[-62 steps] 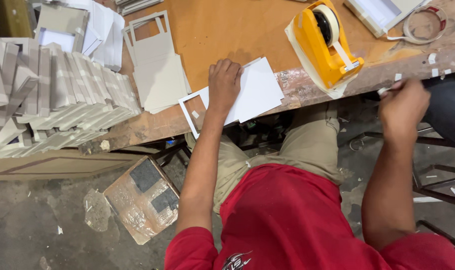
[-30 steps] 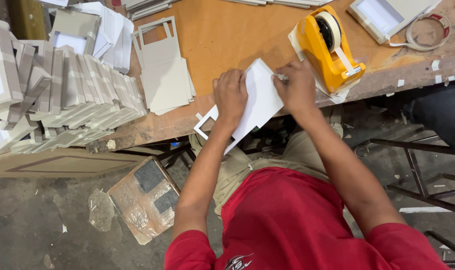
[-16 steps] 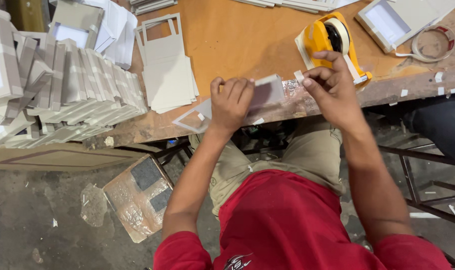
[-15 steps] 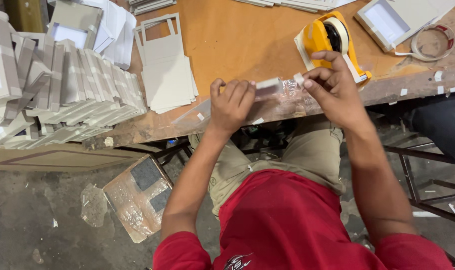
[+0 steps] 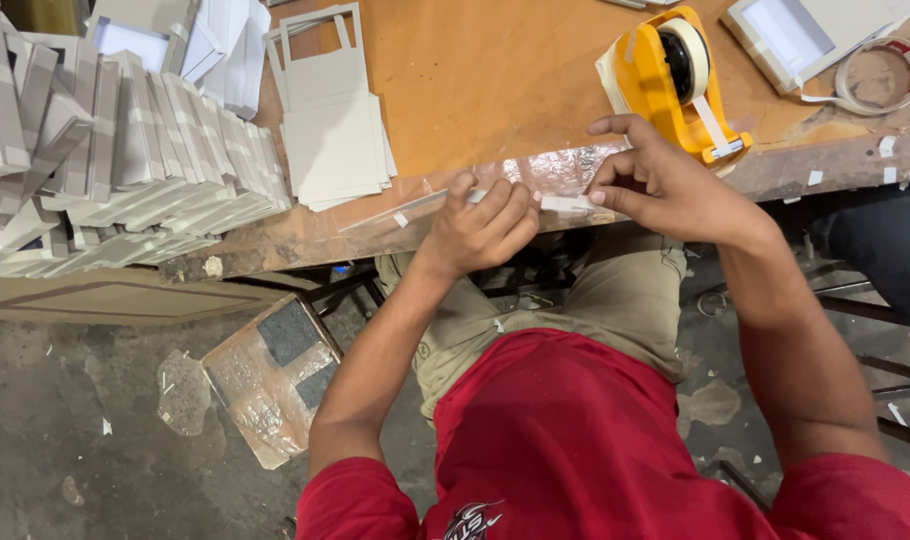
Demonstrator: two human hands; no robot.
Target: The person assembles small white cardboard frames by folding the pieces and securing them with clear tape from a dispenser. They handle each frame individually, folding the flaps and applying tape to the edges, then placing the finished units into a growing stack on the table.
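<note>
Both hands are seen at the near edge of an orange-brown workbench [image 5: 495, 80]. A thin grey-white card piece [image 5: 415, 208], lying almost edge-on to the camera, is gripped along its near end by the left hand [image 5: 483, 222], whose fingers are curled closed over it. The right hand [image 5: 665, 185] is half closed, with thumb and forefinger pinched on the card's other end [image 5: 565, 203] (whether a strip of tape is also caught between them cannot be told), while the remaining fingers are arched above the bench edge. The card is held just above the worn, shiny front edge of the bench, between the two hands, which are close but not touching.

Just beyond the right hand a yellow tape dispenser [image 5: 665, 85] is stood on the bench, a roll of pale tape mounted in it. A flat stack of cut grey cards [image 5: 335, 140] is laid beyond the left hand, and further left a large heap of folded grey card pieces [image 5: 115, 160] is piled on edge. A shallow white-lined box [image 5: 795, 30] and a loose tape ring [image 5: 875, 75] are placed at the far right. Below the bench, a plastic-wrapped board [image 5: 270, 375] is lying on the concrete floor [image 5: 95, 430].
</note>
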